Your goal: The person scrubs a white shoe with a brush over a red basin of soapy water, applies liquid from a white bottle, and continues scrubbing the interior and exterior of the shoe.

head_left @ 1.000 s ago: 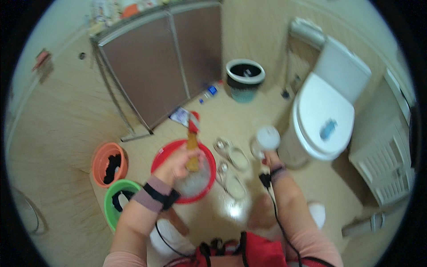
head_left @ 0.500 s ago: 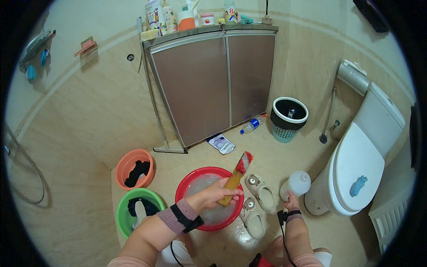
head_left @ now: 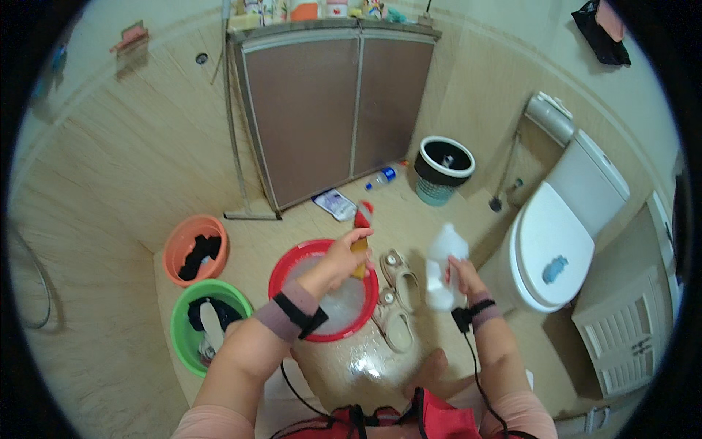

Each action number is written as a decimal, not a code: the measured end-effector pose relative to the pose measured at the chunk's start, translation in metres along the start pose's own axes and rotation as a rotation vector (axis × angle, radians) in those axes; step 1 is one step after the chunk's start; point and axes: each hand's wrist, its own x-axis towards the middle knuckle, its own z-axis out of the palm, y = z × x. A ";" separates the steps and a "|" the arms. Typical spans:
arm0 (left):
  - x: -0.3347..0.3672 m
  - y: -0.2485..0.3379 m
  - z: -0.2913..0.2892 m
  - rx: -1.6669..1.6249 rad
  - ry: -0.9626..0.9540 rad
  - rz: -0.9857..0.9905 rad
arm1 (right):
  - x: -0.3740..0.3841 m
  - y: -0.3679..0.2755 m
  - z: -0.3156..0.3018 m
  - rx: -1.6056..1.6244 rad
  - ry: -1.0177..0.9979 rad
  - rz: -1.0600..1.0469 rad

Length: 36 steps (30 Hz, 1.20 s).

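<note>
My left hand [head_left: 341, 263] is closed around the yellowish wooden handle of a scrubbing brush [head_left: 364, 214], whose red and white bristle end points away from me. Hand and brush are over the right part of a red basin [head_left: 277, 287] of cloudy, sudsy water. In my right hand [head_left: 466, 278] is a whitish translucent plastic bottle [head_left: 447, 244], gripped at its side with the narrow top pointing away. Between basin and bottle lie two beige clogs, one farther off [head_left: 402, 282] and one nearer [head_left: 397, 327], each with a round ornament.
At the left, an orange basin [head_left: 170, 252] and a green basin [head_left: 180, 329] hold dark cloth. Ahead are a brown cabinet [head_left: 303, 124], a squeegee [head_left: 252, 216], a packet [head_left: 335, 204], a clear bottle [head_left: 380, 178] and a bin [head_left: 436, 192]. A toilet [head_left: 553, 241] stands right.
The view has shifted. My left hand has turned the brush so it points more straight ahead, and my right hand has lifted the plastic bottle and turned it.
</note>
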 end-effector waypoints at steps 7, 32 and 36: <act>0.000 0.013 0.011 0.320 -0.032 0.310 | -0.120 -0.129 0.071 -0.315 -0.299 -0.231; -0.016 0.016 -0.026 0.476 -0.082 0.411 | -0.155 -0.133 0.118 -0.569 -0.368 -0.414; -0.017 0.023 -0.025 0.574 -0.106 0.090 | -0.153 -0.126 0.115 -0.614 -0.415 -0.451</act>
